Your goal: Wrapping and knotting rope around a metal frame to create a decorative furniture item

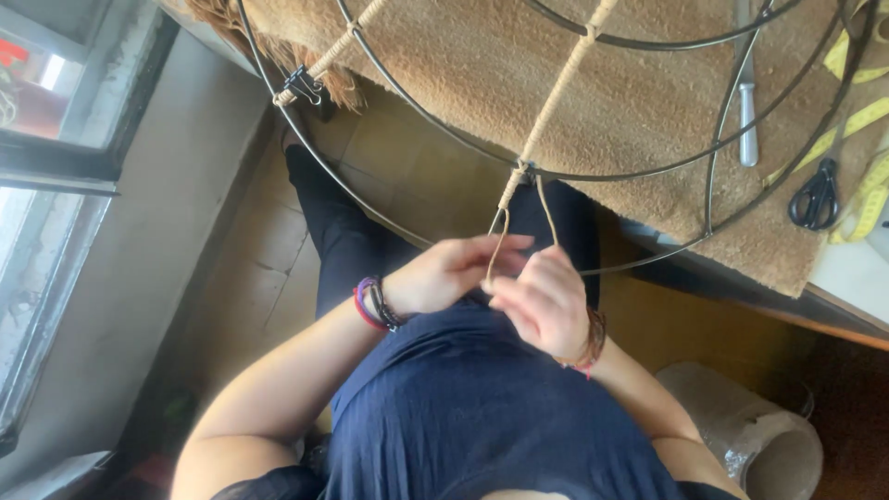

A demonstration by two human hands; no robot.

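Observation:
A round wire frame (370, 199) of dark metal rings and ribs hangs over my lap, partly resting on a table. Tan cord (556, 97) is wound along one rib down to a knot at a ring crossing. From that knot a loose loop of cord (497, 243) runs down into my hands. My left hand (454, 274) pinches the cord with fingers closed, a few bracelets at its wrist. My right hand (542, 301) is closed on the cord right beside it, touching the left hand. A black binder clip (302, 85) grips the cord-wrapped rib at the upper left.
A brown mat (648, 102) covers the table at the top. On it lie black scissors (815, 196), a yellow measuring tape (866, 199) and a metal tool (746, 111). A window (56, 139) is at left. A roll wrapped in plastic (750, 431) stands at lower right.

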